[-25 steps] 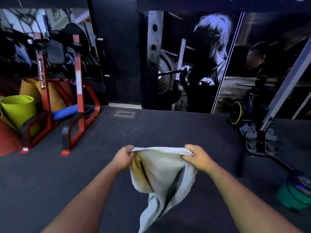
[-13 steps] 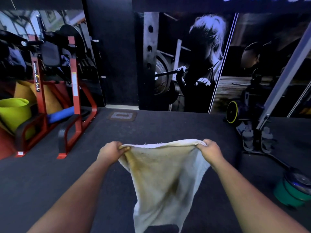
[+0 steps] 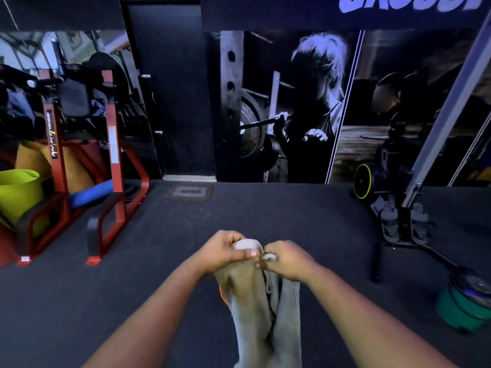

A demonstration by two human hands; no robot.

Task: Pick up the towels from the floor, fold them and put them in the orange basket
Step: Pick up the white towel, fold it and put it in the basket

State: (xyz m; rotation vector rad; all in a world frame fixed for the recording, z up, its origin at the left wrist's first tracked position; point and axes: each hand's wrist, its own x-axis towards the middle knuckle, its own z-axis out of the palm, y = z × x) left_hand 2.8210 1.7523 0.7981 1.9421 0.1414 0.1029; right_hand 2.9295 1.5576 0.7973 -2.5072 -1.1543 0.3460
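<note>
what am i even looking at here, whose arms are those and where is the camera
The camera sits on a person's head, looking forward and down, so the two bare arms are that person's own. No robot is involved. The left hand and the right hand are close together, each pinching the top edge of a pale towel that hangs down between the forearms. Below is a dark gym floor. A red steel rack stands at left, and a green weight lies at right.

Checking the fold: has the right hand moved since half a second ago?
Yes. The right hand has swung inward to the left hand, bringing the pale cloth towel's top corners together.
</note>
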